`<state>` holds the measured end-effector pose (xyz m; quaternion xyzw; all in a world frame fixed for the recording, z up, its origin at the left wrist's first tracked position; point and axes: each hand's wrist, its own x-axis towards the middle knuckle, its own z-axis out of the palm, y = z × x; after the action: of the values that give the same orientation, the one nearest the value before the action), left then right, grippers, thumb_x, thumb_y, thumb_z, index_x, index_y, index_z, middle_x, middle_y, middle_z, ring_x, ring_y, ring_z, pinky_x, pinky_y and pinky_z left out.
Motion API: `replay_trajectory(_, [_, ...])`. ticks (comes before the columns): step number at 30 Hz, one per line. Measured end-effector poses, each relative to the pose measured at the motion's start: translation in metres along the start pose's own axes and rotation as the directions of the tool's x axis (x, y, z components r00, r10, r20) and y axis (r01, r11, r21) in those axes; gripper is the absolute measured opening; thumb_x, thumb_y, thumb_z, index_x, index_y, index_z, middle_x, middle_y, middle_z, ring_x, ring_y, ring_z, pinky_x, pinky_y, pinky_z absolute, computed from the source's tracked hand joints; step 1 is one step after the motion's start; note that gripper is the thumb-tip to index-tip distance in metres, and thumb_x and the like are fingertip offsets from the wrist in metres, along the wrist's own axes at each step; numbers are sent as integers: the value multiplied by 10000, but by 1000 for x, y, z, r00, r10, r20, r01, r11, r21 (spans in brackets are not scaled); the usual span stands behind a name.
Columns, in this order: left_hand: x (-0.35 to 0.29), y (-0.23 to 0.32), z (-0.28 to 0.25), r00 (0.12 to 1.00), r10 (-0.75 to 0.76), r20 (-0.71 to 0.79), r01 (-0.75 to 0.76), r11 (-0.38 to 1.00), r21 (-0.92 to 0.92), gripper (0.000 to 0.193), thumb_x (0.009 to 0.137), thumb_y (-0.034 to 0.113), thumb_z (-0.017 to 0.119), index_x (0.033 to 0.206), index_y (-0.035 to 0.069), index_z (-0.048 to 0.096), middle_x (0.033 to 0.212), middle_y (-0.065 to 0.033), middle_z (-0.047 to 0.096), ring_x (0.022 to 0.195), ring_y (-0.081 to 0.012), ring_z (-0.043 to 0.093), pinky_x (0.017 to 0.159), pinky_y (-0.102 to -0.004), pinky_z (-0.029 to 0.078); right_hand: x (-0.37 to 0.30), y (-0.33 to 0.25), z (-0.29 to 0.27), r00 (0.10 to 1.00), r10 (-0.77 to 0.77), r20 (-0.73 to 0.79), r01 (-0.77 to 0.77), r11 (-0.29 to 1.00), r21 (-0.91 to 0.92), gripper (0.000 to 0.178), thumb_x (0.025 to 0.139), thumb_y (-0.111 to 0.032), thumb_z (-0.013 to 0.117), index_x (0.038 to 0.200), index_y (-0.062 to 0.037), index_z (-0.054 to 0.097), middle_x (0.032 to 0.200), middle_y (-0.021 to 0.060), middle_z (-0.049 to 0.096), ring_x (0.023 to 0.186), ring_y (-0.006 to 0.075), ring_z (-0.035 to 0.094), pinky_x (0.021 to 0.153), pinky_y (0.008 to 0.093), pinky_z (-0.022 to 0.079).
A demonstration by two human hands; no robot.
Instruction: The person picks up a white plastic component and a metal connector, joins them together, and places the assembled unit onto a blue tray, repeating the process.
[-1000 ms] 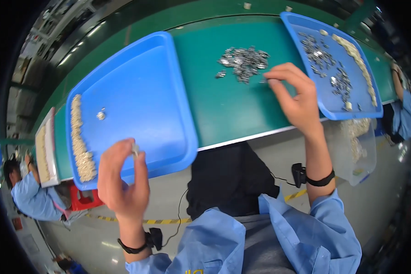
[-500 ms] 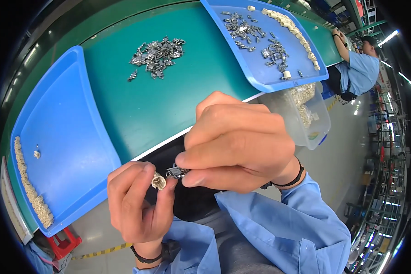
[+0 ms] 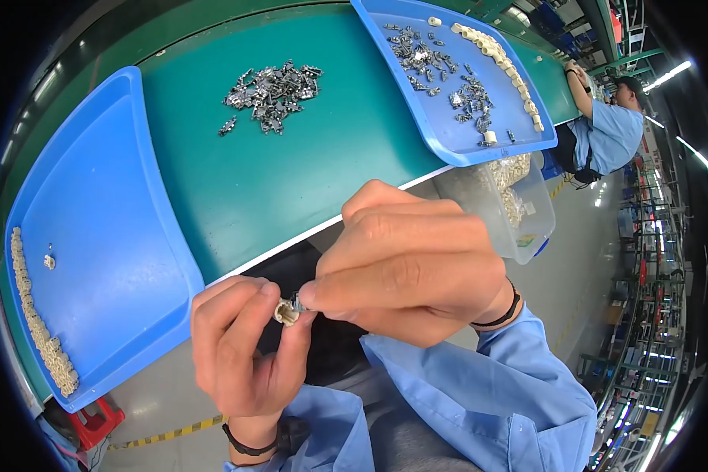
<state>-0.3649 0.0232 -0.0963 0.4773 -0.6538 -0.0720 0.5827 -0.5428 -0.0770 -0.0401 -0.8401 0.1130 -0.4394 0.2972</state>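
Pinched between thumb and fingers of my left hand is a small cream hollow cylindrical piece, its open end showing. My right hand is closed on a small silvery metal clip, mostly covered by the fingertips. The clip sits right at the rim of the cream piece; whether any of it is inside I cannot tell. Both hands are held in front of the bench edge, above my lap.
A pile of metal clips lies on the green bench. At left, a blue tray holds rows of cream pieces. Another blue tray carries clips and cream pieces. Below it is a clear bin. A co-worker is at far right.
My right hand has brought the metal clip left against the cream piece, closing the small gap between them. The cream piece has turned slightly in my left hand.
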Motion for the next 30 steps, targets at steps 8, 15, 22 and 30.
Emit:
replay_trajectory(8, [-1, 1, -2, 1000, -22, 4, 22, 1000, -3, 412, 755, -88, 762, 1154, -58, 663, 1037, -184, 652, 886, -319, 637, 767, -401, 529, -1, 1, 8, 973, -229, -13, 222, 953, -205, 197, 705, -52, 727, 888, 13, 698, 811, 80, 611, 651, 221, 584, 599, 324, 453])
replay_trajectory(15, [0, 3, 0, 1000, 13, -13, -12, 999, 53, 467, 700, -50, 812, 1149, -25, 684, 1000, -159, 661, 836, -317, 652, 719, -399, 542, 1, -6, 0, 978, -196, 70, 206, 956, -211, 129, 743, -34, 730, 861, 14, 715, 791, 96, 645, 634, 218, 618, 583, 330, 486])
replay_trajectory(22, [3, 6, 2, 999, 37, 25, -38, 997, 71, 458, 697, -41, 816, 1139, -10, 697, 989, -142, 667, 815, -313, 653, 691, -385, 532, 1, -7, -6, 972, -198, 128, 224, 945, -238, 141, 748, -13, 731, 882, 31, 736, 777, 113, 664, 607, 220, 608, 576, 328, 500])
replay_trajectory(30, [4, 6, 6, 997, 71, 14, -72, 993, 93, 417, 721, -45, 815, 1122, -21, 701, 969, -143, 674, 786, -311, 658, 671, -373, 533, -1, -9, -5, 968, -165, 191, 208, 950, -233, 180, 740, -23, 735, 910, 35, 737, 805, 104, 656, 602, 219, 563, 575, 332, 472])
